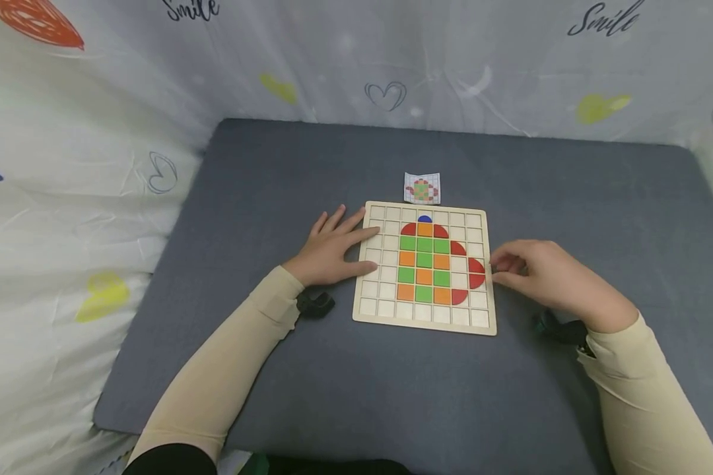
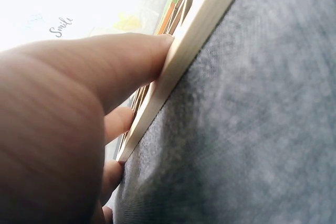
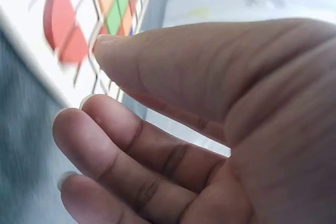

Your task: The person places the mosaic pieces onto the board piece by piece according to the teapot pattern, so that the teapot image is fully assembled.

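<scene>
A square wooden grid board (image 1: 424, 325) lies on the table, filled in its middle with green (image 1: 424, 260) and orange squares (image 1: 406, 292). Red rounded pieces (image 1: 476, 265) stand along the pattern's top and right side, and a small blue half-circle (image 1: 424, 219) tops it. My left hand (image 1: 331, 254) rests on the board's left edge, fingers spread and thumb on the rim. Beside the right edge is my right hand (image 1: 543, 270), its fingers loosely bent; no piece shows in it. The index finger is mostly hidden behind the thumb (image 3: 163, 66) in the right wrist view.
A small printed card (image 1: 422, 189) with a similar coloured pattern lies just beyond the board's far edge. The dark grey table (image 1: 309, 382) carries both. Behind and to the left hangs a pale printed curtain (image 1: 333, 59).
</scene>
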Action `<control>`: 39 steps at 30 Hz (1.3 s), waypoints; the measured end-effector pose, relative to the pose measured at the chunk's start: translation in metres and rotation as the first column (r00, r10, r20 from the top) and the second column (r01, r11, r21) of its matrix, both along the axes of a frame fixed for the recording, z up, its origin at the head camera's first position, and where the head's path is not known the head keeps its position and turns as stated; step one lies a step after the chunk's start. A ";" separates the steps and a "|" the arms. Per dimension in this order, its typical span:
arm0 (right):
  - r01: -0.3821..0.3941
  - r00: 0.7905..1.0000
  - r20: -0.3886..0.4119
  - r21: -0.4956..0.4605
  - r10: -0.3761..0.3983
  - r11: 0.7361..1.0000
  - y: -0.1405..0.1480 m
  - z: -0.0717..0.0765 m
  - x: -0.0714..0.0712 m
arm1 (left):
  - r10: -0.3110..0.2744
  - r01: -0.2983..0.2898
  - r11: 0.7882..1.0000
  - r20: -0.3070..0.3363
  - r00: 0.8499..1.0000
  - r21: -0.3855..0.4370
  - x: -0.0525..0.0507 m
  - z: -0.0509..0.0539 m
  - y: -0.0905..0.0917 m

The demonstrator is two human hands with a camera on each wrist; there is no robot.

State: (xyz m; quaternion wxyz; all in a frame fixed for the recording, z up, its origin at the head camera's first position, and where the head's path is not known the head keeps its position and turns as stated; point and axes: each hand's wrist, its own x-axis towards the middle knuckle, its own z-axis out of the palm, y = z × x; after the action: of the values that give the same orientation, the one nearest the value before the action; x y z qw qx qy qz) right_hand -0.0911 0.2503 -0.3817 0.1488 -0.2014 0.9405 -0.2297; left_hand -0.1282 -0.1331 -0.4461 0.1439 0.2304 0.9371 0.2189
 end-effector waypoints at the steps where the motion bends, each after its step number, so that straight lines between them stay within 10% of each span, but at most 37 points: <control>1: 0.009 1.000 -0.002 0.008 -0.009 1.000 0.005 0.000 -0.002 | 0.000 0.000 1.000 -0.001 1.000 0.000 0.000 0.000 0.000; 24: 0.127 0.984 0.097 0.192 -0.148 0.973 0.088 -0.011 -0.028 | 0.000 0.000 1.000 -0.007 1.000 -0.008 -0.001 -0.003 -0.001; 39: 0.173 0.972 0.116 0.242 -0.206 0.955 0.087 -0.011 -0.028 | -0.002 0.002 1.000 0.001 1.000 -0.003 0.000 -0.002 -0.001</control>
State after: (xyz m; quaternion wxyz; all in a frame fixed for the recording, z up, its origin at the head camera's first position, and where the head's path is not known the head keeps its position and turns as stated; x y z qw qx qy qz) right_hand -0.1195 0.3370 -0.3929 0.2137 -0.0750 0.9630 -0.1460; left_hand -0.1281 -0.1341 -0.4485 0.1449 0.2313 0.9372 0.2173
